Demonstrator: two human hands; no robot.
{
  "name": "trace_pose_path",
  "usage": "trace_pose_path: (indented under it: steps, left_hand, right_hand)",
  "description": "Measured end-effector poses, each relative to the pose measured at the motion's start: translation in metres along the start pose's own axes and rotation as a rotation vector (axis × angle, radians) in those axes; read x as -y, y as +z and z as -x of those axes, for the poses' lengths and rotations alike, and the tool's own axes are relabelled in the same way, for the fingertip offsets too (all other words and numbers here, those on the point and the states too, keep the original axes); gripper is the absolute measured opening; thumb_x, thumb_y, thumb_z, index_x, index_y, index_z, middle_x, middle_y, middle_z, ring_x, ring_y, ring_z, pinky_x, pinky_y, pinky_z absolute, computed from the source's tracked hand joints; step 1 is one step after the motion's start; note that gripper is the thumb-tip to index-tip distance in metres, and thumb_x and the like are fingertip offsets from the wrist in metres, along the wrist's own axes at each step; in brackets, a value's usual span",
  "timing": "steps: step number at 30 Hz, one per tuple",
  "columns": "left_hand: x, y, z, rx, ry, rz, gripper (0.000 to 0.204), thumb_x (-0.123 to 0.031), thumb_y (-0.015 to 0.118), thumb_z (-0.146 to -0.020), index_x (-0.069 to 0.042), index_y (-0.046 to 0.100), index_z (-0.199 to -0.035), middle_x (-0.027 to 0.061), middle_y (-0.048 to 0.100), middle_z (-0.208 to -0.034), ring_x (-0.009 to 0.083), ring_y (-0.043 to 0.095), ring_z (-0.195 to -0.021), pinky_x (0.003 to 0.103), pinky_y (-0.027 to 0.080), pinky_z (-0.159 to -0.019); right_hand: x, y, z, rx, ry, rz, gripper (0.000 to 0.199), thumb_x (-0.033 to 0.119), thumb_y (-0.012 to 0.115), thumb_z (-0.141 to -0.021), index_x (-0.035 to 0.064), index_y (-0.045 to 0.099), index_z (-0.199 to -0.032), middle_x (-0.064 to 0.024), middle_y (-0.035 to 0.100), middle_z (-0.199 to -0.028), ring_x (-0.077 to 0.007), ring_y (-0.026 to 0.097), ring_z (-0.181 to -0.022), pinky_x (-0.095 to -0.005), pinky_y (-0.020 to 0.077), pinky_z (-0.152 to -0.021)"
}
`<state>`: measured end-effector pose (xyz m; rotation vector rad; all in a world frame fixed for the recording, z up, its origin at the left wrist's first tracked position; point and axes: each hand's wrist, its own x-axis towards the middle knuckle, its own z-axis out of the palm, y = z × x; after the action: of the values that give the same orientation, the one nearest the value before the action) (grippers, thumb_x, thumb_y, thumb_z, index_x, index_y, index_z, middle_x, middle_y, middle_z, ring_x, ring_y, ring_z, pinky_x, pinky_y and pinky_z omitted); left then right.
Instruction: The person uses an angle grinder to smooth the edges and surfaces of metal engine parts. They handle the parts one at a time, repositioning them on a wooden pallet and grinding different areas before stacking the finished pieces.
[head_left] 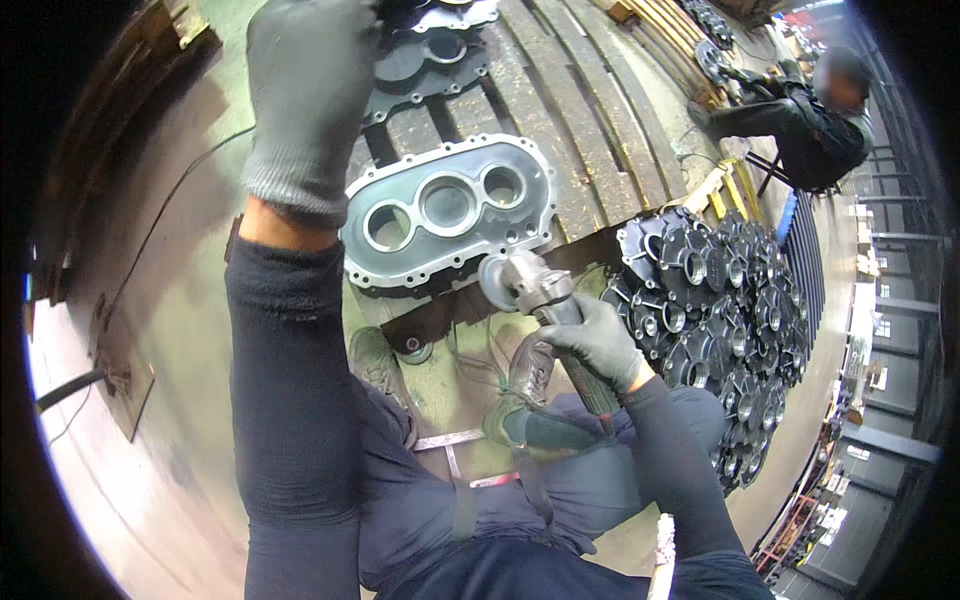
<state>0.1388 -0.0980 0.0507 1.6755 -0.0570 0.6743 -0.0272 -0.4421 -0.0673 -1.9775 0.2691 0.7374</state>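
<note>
No packages, labels, signs or screens can be made out in this view.

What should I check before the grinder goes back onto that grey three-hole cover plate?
1. Grip on the tool: the right hand is wrapped around the angle grinder body. Ok.
2. Disc position: it sits at the near edge of the grey cover plate; contact cannot tell.
3. Left hand: raised above the further castings, well away from the disc. Ok.
4. Gloves: both hands gloved. Ok.
5. Plate support: it lies flat on the wooden pallet; no clamp visible. Cannot tell.
6. Bystander: another person crouches at the far right, well apart. Ok.
</note>
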Motion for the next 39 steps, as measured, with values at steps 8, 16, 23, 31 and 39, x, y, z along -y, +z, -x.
trace_pose_path:
  steps: [8, 16, 23, 31, 39]
  left_hand:
    - [0.035, -0.015, -0.018, 0.009, -0.151, 0.123, 0.034, -0.024, 0.062, -0.115, -0.002, 0.076, -0.135, 0.0145, 0.082, -0.118, 0.0193, 0.080, -0.105, 0.032, 0.064, -0.095]
    - [0.021, 0.002, -0.009, -0.032, -0.055, -0.015, 0.027, -0.030, 0.072, -0.109, -0.010, 0.084, -0.122, 0.0091, 0.084, -0.106, 0.0138, 0.080, -0.091, 0.025, 0.061, -0.071]
    - [0.032, 0.003, -0.012, 0.065, 0.130, -0.095, 0.025, -0.020, 0.073, -0.105, -0.008, 0.083, -0.124, 0.0091, 0.083, -0.107, 0.0148, 0.079, -0.094, 0.025, 0.063, -0.077]
    - [0.016, 0.010, -0.009, 0.006, -0.187, 0.216, 0.030, -0.022, 0.075, -0.103, 0.001, 0.080, -0.122, 0.0123, 0.083, -0.101, 0.0136, 0.079, -0.088, 0.026, 0.062, -0.080]
    - [0.011, 0.012, -0.008, 0.010, -0.185, 0.152, 0.030, -0.023, 0.066, -0.108, 0.001, 0.080, -0.120, 0.0118, 0.083, -0.106, 0.0141, 0.077, -0.092, 0.028, 0.059, -0.080]
  right_hand:
    - [-0.056, -0.029, -0.006, -0.350, 0.027, -0.276, 0.037, 0.025, 0.085, -0.096, -0.0008, 0.071, -0.119, -0.0075, 0.074, -0.088, -0.0163, 0.072, -0.070, -0.0321, 0.0596, -0.065]
    - [-0.065, -0.023, -0.022, -0.331, 0.105, -0.548, 0.038, 0.028, 0.090, -0.094, -0.0014, 0.072, -0.111, -0.0083, 0.074, -0.088, -0.0189, 0.072, -0.064, -0.0345, 0.0614, -0.059]
    - [-0.065, -0.018, -0.051, -0.327, 0.068, -0.621, 0.043, 0.029, 0.091, -0.093, -0.0017, 0.070, -0.113, -0.0108, 0.074, -0.088, -0.0218, 0.074, -0.064, -0.0346, 0.0629, -0.059]
    - [-0.040, -0.019, -0.073, -0.319, 0.139, -0.622, 0.043, 0.028, 0.091, -0.093, -0.0029, 0.068, -0.113, -0.0123, 0.074, -0.085, -0.0244, 0.075, -0.062, -0.0364, 0.0620, -0.055]
    - [-0.016, -0.047, -0.100, -0.198, 0.139, -0.574, 0.048, 0.035, 0.082, -0.098, -0.0022, 0.065, -0.123, -0.0159, 0.078, -0.095, -0.0284, 0.080, -0.070, -0.0398, 0.0682, -0.059]
